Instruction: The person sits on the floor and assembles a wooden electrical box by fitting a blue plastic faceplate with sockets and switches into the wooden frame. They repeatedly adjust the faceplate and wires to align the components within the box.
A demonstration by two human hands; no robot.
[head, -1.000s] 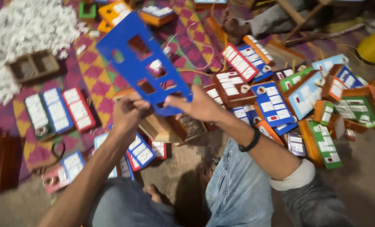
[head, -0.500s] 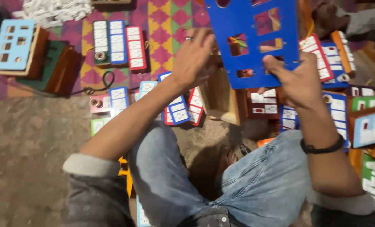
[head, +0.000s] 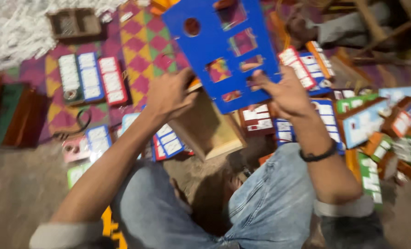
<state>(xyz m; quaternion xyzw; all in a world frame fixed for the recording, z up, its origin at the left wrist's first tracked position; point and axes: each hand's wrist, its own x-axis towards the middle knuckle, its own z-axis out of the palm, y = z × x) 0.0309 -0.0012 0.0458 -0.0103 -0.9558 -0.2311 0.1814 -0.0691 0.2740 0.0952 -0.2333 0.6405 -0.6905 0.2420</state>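
Both hands hold the blue cut-out panel (head: 224,50) raised above an open wooden box (head: 208,129): left hand (head: 168,94) pinches its lower-left edge, right hand (head: 281,92) grips, perhaps through an opening, keeping it level.

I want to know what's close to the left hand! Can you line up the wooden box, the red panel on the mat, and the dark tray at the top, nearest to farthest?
From the left hand:
1. Wooden box, just below and right of it.
2. Red panel, to its left on the mat.
3. Dark tray, far up at the top left.
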